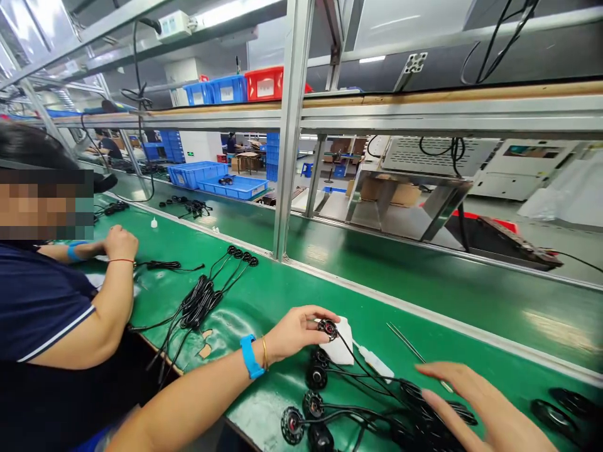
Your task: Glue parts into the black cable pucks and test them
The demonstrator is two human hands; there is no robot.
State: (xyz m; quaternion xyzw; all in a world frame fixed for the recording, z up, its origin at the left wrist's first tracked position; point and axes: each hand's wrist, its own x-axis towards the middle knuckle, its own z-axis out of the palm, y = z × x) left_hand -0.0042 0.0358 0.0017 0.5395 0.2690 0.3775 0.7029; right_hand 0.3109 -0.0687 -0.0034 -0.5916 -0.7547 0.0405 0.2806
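The long flat green workbench [471, 351] has a thin white edge. The round black plastic plug [327, 329] has a little red ring in the middle. The long shiny black cables [200, 301] lie in loops. The crumpled white sheet [336, 342] is plain white. The wide bright blue wristband [250, 356] sits next to a thin gold bangle [264, 351]. The dark blue shirt [42, 301] has a white stripe. Up high, square blue plastic crates [221, 90] sit by a red plastic crate [264, 85].

Left wrist [273, 353]: a bright blue wristband [251, 356] — a thin gold bangle [264, 353] just beside it — and a blue sleeve [101, 433] at the near edge.
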